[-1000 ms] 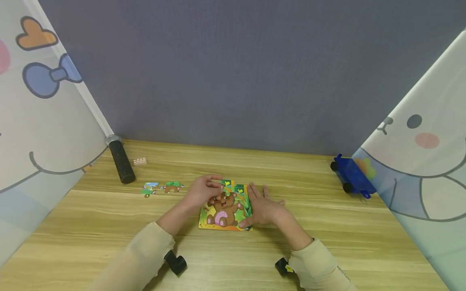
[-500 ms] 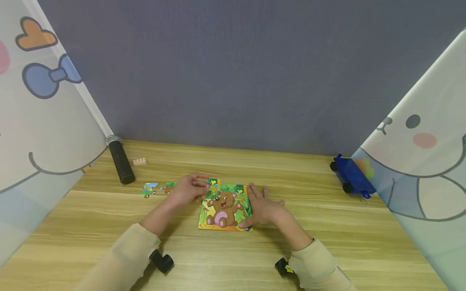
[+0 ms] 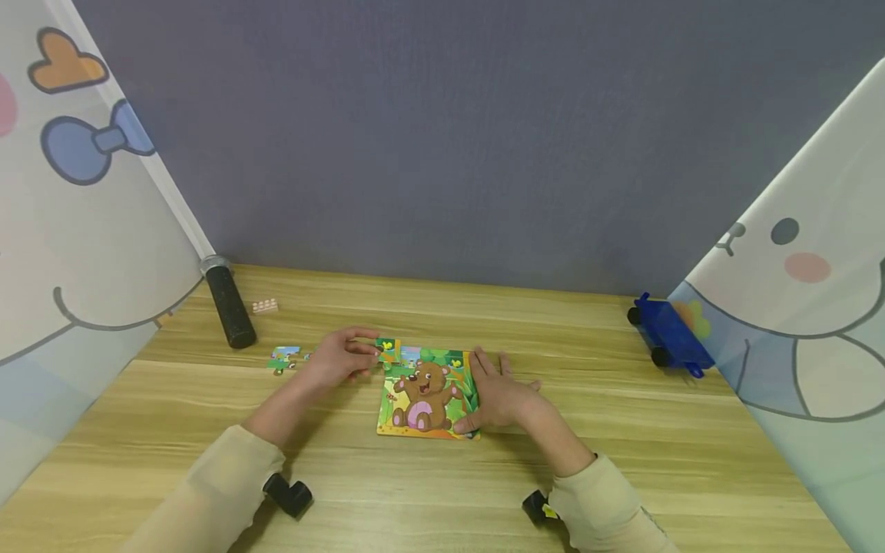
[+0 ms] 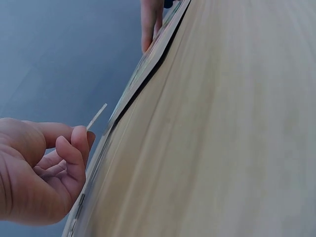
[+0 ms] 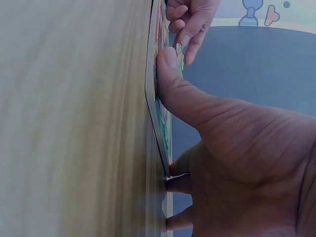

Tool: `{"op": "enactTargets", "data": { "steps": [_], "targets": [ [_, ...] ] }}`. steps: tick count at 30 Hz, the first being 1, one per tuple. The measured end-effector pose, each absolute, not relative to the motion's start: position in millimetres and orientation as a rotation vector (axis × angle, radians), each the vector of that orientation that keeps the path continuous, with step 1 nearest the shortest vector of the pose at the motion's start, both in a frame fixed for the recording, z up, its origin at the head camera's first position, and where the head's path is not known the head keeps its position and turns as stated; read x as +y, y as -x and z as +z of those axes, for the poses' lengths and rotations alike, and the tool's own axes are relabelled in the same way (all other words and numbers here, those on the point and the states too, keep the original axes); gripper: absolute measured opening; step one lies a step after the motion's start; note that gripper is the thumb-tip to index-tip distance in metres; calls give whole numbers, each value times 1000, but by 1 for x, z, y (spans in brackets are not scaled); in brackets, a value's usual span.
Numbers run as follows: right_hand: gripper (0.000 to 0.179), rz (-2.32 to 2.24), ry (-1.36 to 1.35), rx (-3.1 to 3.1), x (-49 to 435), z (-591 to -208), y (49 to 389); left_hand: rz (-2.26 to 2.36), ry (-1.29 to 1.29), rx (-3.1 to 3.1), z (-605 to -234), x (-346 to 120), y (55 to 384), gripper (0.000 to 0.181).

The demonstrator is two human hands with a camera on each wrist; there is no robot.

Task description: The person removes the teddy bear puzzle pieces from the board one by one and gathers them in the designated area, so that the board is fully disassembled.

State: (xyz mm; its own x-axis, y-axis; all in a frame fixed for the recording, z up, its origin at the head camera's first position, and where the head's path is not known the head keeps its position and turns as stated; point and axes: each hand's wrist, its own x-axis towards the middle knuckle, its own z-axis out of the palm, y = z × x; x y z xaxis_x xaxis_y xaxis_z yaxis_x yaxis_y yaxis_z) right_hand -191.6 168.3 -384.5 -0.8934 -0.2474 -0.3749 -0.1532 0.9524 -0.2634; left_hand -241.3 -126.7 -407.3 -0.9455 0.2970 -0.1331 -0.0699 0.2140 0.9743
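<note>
In the head view my left hand (image 3: 337,359) pinches a small green puzzle piece (image 3: 389,350) with a yellow duck on it, just off the puzzle's upper left corner. The left wrist view shows that piece (image 4: 97,116) edge-on, raised between thumb and fingers. A bear jigsaw puzzle (image 3: 423,399) lies flat on the table, a patch of blue and white showing along its top edge. My right hand (image 3: 503,395) rests on the puzzle's right side with its fingers spread. From the right wrist, the thumb (image 5: 170,69) lies on the puzzle's face and the fingertips touch down beyond its edge.
Loose puzzle pieces (image 3: 283,358) lie left of my left hand, some partly hidden by it. Farther back are a pink toy brick (image 3: 265,306) and a black-handled microphone-like object (image 3: 231,307). A blue wheeled toy (image 3: 672,335) stands at the right. A grey panel (image 3: 442,153) closes the back.
My left hand has moved left with the duck piece, from over the puzzle's top to beyond its upper left corner, uncovering the bear's head. The right hand has stayed in place.
</note>
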Motion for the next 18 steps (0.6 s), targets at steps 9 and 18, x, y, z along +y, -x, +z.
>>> {"op": "enactTargets", "data": {
  "steps": [9,18],
  "targets": [
    [126,-314,291,2692,168,-384,191,1754,-179,2233,-405,-136,239,51],
    [125,-324,297,2692,168,-384,192,1709,-165,2267,-409,-141,241,48]
  ]
}}
